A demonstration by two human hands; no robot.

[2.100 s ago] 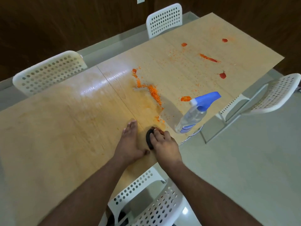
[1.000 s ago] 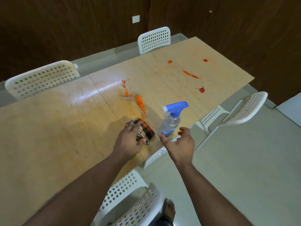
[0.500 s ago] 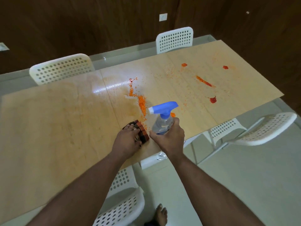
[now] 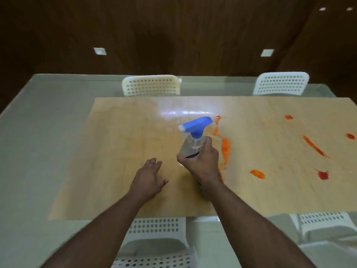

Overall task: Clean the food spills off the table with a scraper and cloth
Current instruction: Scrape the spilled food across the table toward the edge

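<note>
Head view | my right hand [image 4: 201, 164] now grips raised spray bottle [image 4: 192, 145] | left hand [image 4: 148, 179] released the cloth, fingers spread over table [image 4: 116, 151].

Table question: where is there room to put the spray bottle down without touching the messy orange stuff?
The table's left part is bare wood, from its left edge to the left hand. The right hand holds the spray bottle. To its right it is crowded with orange spills and red smears.
</note>
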